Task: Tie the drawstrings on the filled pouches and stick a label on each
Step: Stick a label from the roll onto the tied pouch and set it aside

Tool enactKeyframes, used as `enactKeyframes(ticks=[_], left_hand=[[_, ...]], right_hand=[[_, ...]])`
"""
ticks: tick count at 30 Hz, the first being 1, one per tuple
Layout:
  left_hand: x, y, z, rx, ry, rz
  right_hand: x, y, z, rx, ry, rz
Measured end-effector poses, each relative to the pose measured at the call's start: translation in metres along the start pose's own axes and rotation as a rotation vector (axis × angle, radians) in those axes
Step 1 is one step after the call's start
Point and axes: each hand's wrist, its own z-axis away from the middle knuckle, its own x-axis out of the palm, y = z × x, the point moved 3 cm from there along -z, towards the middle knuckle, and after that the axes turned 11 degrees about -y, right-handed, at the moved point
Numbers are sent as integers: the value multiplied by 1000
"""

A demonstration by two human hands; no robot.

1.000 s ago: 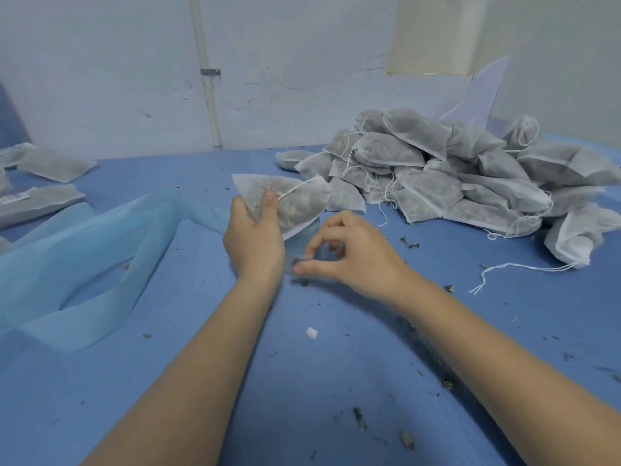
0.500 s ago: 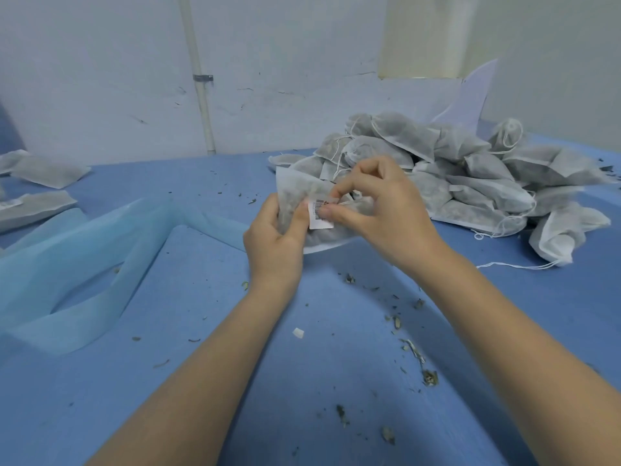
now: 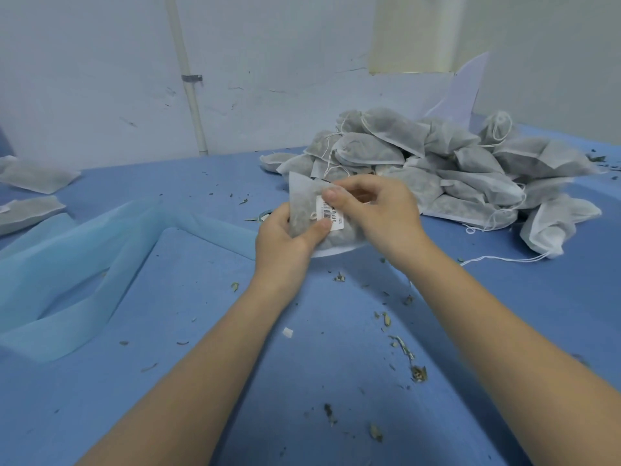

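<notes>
Both hands on one filled pouch [image 3: 304, 210], held up above the blue table [image 3: 201, 381]. Left hand [image 3: 285, 237] gripping its lower left side, thumb against the barcode label [image 3: 331, 216]. Right hand [image 3: 376, 210] curled over the top, thumb pressing the label's upper edge. Heap of pouches [image 3: 437, 163] just behind.

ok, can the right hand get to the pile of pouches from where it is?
Probably yes. The pile of pouches lies just behind and to the side of the right hand, with nothing between them. But that hand is busy pressing the label onto the pouch held by the left hand.
</notes>
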Motion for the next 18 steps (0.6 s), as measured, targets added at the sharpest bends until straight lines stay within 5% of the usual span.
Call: enactKeyframes(ticks=[5,11,18], left_hand=[[0,-3,-3,-69,7,70],[-4,-4,-2,-130,259,117],[-13,1,1,-139,500,39]], right_hand=[[7,8,0,-42,104,61],[12,12,8,74,-116,15],[29,14,10,290,-28,-414]])
